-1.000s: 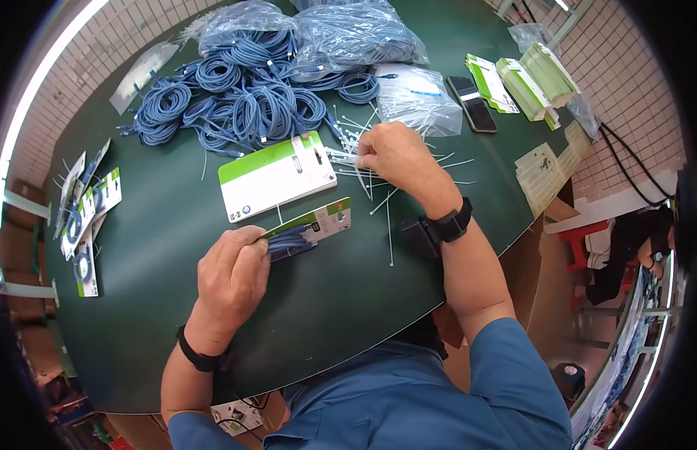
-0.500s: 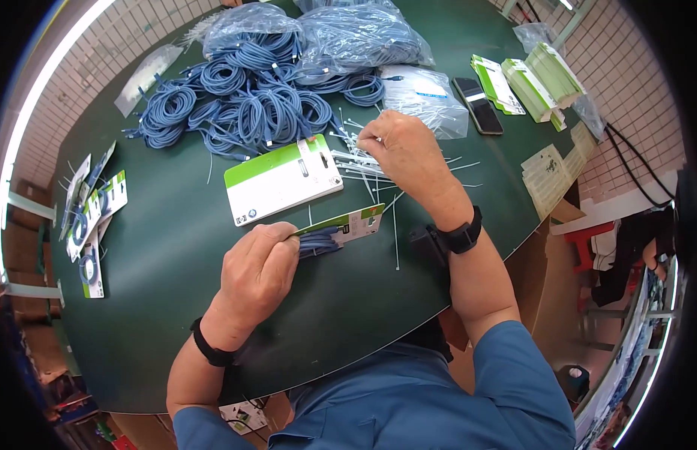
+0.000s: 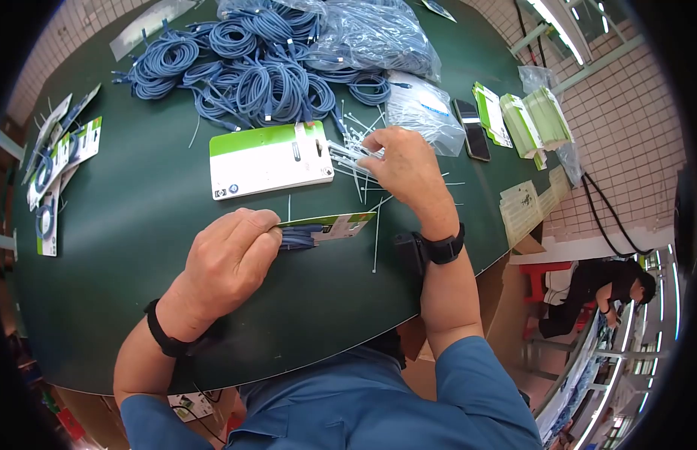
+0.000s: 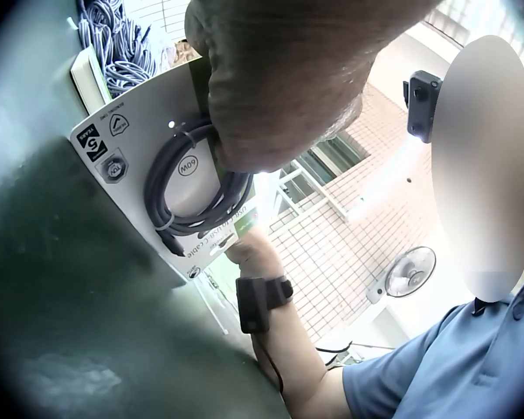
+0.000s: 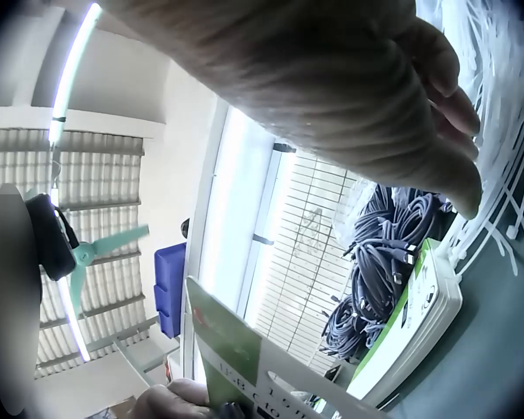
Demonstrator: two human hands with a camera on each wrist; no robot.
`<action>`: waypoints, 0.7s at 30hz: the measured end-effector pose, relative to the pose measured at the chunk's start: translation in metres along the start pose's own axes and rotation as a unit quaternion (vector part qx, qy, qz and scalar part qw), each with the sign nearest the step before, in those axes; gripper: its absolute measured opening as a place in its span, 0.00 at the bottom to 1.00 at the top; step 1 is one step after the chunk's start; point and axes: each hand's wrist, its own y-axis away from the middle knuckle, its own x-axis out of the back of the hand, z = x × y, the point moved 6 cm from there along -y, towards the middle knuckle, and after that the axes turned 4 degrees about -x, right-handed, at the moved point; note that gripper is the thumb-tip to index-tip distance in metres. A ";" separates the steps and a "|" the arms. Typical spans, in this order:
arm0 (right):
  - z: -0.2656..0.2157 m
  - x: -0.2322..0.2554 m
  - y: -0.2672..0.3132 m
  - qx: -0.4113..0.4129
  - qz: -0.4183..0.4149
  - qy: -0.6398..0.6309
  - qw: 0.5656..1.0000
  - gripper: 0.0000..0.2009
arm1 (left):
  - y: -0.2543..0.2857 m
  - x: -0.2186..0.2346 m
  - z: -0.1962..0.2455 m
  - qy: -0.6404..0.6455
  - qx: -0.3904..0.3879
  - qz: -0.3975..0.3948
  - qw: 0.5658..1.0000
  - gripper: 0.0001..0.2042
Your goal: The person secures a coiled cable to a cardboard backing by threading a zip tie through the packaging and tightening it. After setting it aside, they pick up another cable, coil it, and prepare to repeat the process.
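My left hand (image 3: 232, 259) grips a green and white backing card (image 3: 335, 223) with a coiled blue cable (image 3: 297, 236) against its underside, held just above the green table (image 3: 123, 247). The left wrist view shows the cable coil (image 4: 188, 188) lying on the card (image 4: 127, 144) under my fingers. My right hand (image 3: 404, 161) reaches into a heap of white zip ties (image 3: 348, 154), fingers curled and pinching at them. In the right wrist view the zip ties (image 5: 506, 113) run past my fingertips (image 5: 454, 109).
A stack of green and white cards (image 3: 269, 157) lies between the hands and a big pile of blue cable coils (image 3: 243, 75). Bagged cables (image 3: 374, 41), a phone (image 3: 468, 127), more card stacks (image 3: 536, 112) at right. Finished packs (image 3: 52, 172) at left.
My left hand has brought the card and cable a little nearer and to the left. My right hand stays at the zip ties. The head view has tilted.
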 end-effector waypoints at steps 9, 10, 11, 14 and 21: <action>0.005 -0.009 -0.005 -0.030 -0.045 0.024 0.998 0.08 | 0.000 -0.001 0.001 -0.009 -0.016 0.031 0.999 0.09; 0.005 -0.009 -0.004 -0.030 -0.039 0.026 0.998 0.08 | -0.001 -0.001 0.001 -0.009 -0.016 0.030 0.999 0.09; 0.006 -0.008 -0.003 -0.030 -0.034 0.028 0.999 0.08 | -0.001 -0.001 0.001 -0.009 -0.016 0.029 0.999 0.09; 0.007 -0.008 -0.002 -0.002 0.000 0.029 1.000 0.08 | -0.001 -0.001 0.001 -0.011 -0.016 0.026 0.999 0.09; 0.001 0.006 -0.001 0.010 0.089 -0.051 0.995 0.06 | -0.002 0.000 0.000 -0.010 -0.016 0.023 1.000 0.08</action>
